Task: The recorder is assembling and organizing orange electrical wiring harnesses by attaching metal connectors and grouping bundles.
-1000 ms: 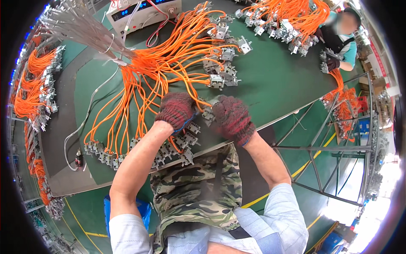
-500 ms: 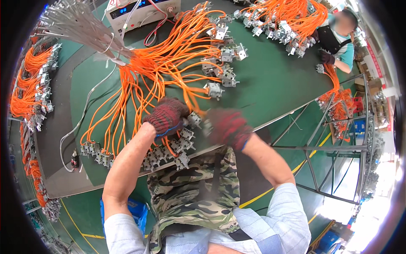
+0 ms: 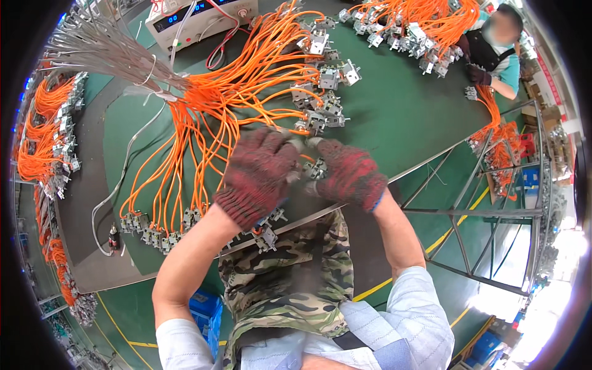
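Note:
On the green table, a fan of orange cables [image 3: 216, 92] ends in several grey metal connector blocks [image 3: 330, 77]. My left hand [image 3: 259, 172], in a dark red and grey knit glove, has its fingers curled in at the near end of the fan; what they grip is hidden. Facing it, my right hand [image 3: 351, 174], gloved alike, closes its thumb and forefinger on a small connector block [image 3: 317, 168] with an orange cable running to it. More connector blocks [image 3: 265, 237] lie below my left wrist, partly covered by it.
A bench power supply [image 3: 197, 28] with a lit display stands at the back. Grey sleeved cables [image 3: 111, 46] are tied in a bundle at the far left. A co-worker [image 3: 493, 49] handles similar cables at the far right. A metal frame [image 3: 475, 213] stands beside the table.
My left hand has moved right and slightly forward. My right hand, blurred before, has drawn back a little right, and a connector block now shows at its fingertips.

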Action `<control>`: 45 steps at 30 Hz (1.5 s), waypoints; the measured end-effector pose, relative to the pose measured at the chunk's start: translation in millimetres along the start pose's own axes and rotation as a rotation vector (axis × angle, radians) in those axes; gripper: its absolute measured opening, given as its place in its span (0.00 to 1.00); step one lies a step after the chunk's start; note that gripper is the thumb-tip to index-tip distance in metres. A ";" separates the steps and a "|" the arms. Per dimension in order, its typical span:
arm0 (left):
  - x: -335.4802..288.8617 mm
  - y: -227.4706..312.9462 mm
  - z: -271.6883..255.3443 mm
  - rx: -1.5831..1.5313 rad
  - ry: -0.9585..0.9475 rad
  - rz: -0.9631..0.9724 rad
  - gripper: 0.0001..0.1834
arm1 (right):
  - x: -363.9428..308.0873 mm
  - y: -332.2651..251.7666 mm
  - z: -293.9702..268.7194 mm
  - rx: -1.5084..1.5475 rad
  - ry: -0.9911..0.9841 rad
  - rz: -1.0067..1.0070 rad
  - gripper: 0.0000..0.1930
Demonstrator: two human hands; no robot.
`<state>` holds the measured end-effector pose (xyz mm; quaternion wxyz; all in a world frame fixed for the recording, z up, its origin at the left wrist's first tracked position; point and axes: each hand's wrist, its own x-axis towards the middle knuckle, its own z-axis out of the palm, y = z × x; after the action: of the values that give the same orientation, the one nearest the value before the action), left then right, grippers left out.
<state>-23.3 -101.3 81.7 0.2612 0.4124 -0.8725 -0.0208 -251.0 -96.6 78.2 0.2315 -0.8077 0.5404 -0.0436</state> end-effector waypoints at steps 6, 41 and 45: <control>-26.7 -5.9 38.9 -0.014 -0.118 -0.017 0.39 | -12.0 4.5 20.5 0.048 0.112 -0.127 0.37; -75.9 6.8 -3.7 0.219 -0.241 0.219 0.21 | 47.6 -46.2 37.6 -0.129 -0.199 -0.312 0.17; -129.8 -57.2 -11.9 0.151 -0.362 0.152 0.21 | 55.9 -67.8 125.0 0.079 0.125 -0.454 0.15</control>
<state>90.8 -42.0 20.6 0.0692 0.3534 -0.9328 -0.0096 -130.1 -84.7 -14.4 0.2134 -0.8946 0.3559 -0.1655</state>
